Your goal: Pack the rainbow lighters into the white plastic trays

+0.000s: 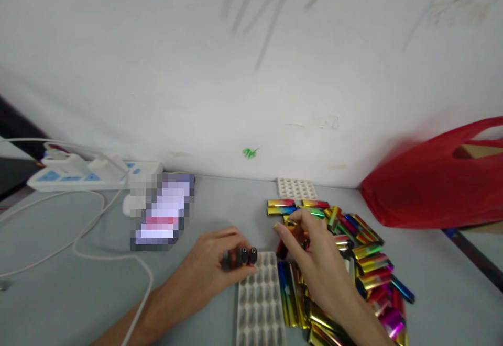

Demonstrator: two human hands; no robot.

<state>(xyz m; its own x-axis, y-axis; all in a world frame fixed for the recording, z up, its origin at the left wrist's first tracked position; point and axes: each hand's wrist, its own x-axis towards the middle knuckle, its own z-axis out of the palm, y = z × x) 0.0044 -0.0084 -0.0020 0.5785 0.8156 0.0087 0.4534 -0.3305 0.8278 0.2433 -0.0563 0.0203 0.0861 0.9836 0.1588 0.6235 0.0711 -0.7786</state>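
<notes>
Two dark tubes with round ends toward the camera are pinched in my left hand, over the upper left corner of a pale tray with rows of small compartments. My right hand reaches over a pile of shiny multicoloured tubes, its thumb and index finger curled close together. Whether a tube is between those fingers is hard to tell. Several gold and blue tubes lie side by side along the tray's right edge.
A small white perforated block sits by the wall. At the right is a red bag. A phone, a white power strip and a loose white cable occupy the left side.
</notes>
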